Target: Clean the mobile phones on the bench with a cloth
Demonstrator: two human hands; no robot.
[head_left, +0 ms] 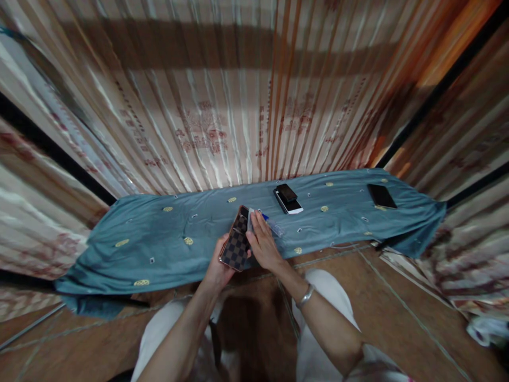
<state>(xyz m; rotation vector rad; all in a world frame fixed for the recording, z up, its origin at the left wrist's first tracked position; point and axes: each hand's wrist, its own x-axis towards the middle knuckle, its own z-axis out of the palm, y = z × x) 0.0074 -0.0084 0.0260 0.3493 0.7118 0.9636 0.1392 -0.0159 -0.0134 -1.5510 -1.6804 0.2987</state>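
Phone (pixel 234 248) in a brown checked case is held above the near edge of the blue cloth (pixel 210 220), back side up, aslant, its top end pointing away from you and a little to the right. Your left hand (pixel 222 262) has hold of it, closed around its lower part, the palm and thumb along the left edge and fingertips showing at the right edge. Your right hand (pixel 264 245) lies against the phone's upper right side, fingers straight and close together, with a pale wipe (pixel 249 220) between them and the case; whether the thumb pinches that wipe, you cannot tell from this view. A silvery bracelet (pixel 306 295) circles your right wrist.

Just beyond your right fingers, a clear packet (pixel 276 228) with a blue part lies on the cloth. Farther back and to the right, a white phone (pixel 295 210) lies with a smaller black device (pixel 286 192) resting on its far end. Well apart from these, near the cloth's right end, lies a black tablet-like slab (pixel 380 196). Behind the cloth hangs a striped, printed curtain (pixel 238 116). Below, your knees in white trousers (pixel 328 292) stand over a brown tiled floor (pixel 382 297).
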